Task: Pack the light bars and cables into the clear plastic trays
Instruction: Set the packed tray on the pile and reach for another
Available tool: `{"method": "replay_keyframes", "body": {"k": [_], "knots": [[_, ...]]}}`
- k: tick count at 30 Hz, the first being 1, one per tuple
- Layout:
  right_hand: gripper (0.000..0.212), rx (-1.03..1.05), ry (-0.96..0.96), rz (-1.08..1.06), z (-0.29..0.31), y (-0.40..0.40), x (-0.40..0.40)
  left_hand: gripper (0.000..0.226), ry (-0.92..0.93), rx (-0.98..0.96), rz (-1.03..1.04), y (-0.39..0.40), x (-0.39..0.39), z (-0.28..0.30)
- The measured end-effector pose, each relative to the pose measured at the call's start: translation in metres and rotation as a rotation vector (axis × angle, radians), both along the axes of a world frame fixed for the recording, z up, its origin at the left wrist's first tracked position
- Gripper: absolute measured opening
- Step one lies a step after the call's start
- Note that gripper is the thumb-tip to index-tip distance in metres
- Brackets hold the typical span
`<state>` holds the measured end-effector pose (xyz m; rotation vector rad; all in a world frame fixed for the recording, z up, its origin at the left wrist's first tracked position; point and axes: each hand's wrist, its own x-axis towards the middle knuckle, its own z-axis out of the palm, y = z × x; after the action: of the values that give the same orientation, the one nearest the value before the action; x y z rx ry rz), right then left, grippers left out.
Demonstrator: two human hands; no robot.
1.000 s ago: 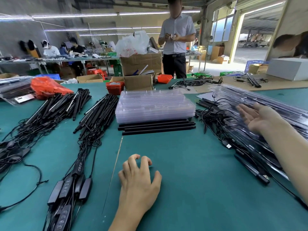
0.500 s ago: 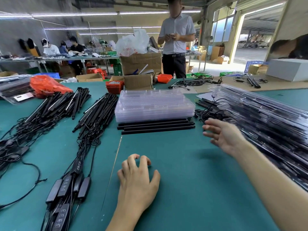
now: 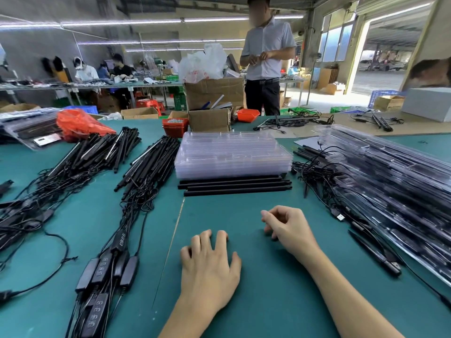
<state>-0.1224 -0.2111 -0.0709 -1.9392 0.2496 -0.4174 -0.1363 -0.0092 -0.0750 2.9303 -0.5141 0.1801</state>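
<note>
A stack of empty clear plastic trays point(image 3: 231, 154) sits mid-table on several black light bars point(image 3: 234, 187). Two piles of black light bars with cables point(image 3: 151, 167) and inline controllers point(image 3: 105, 267) lie to the left. Filled clear trays point(image 3: 390, 172) are heaped on the right, with loose cables point(image 3: 317, 176) beside them. My left hand point(image 3: 210, 267) rests palm down on the green table point(image 3: 268, 276), holding nothing. My right hand point(image 3: 288, 228) hovers just right of it, fingers loosely curled and empty.
Cardboard boxes point(image 3: 210, 118), a red bin of screws point(image 3: 174, 126) and an orange bag point(image 3: 80, 125) stand along the far edge. A person in a white shirt point(image 3: 266, 57) stands behind the table. More bars lie at the back right point(image 3: 292, 120).
My right hand has drawn back from the heap of filled trays on the right to the table centre, and its fingers have curled. The left hand stayed put.
</note>
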Motion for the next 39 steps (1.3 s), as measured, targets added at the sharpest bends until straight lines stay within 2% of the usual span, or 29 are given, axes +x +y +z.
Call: {"method": "replay_keyframes", "body": {"k": [4,6,9,11,14,16,20,25,28,31,34,39], "knots": [[0.031,-0.060,0.012,-0.020,-0.003,0.002,0.002,0.065,0.351,0.240,-0.086,0.005,0.016,0.020],[0.033,-0.083,0.001,-0.036,-0.004,0.002,0.003,0.069,0.450,0.329,-0.091,0.003,0.037,0.042],[0.043,-0.050,-0.026,-0.040,-0.002,0.002,0.003,0.056,0.397,0.312,-0.051,-0.008,0.076,0.071],[0.048,-0.006,-0.030,-0.030,0.000,0.003,0.003,0.050,0.273,0.228,-0.021,-0.014,0.101,0.081],[0.050,0.023,-0.029,-0.020,0.000,0.003,0.003,0.052,0.013,0.132,-0.015,-0.014,0.132,0.082],[0.049,0.015,-0.031,-0.012,0.000,0.004,0.004,0.056,-0.069,0.160,-0.030,-0.008,0.153,0.080],[0.049,-0.066,0.010,0.035,-0.005,0.003,0.007,0.060,-0.013,0.243,-0.040,0.006,0.195,0.074],[0.047,-0.088,0.037,0.067,-0.007,0.001,0.009,0.055,0.247,0.259,-0.001,0.013,0.215,0.058],[0.050,-0.082,0.025,0.072,-0.007,0.001,0.009,0.051,0.099,0.214,0.033,0.017,0.218,0.054],[0.057,-0.071,0.025,0.069,-0.007,0.002,0.008,0.062,-0.005,0.138,0.039,0.024,0.224,0.058],[0.059,-0.088,0.024,0.068,-0.006,0.002,0.008,0.064,0.026,0.148,0.012,0.030,0.235,0.062],[0.064,-0.087,0.012,0.068,-0.005,0.003,0.008,0.045,0.030,0.041,0.035,0.025,0.243,0.068]]}}
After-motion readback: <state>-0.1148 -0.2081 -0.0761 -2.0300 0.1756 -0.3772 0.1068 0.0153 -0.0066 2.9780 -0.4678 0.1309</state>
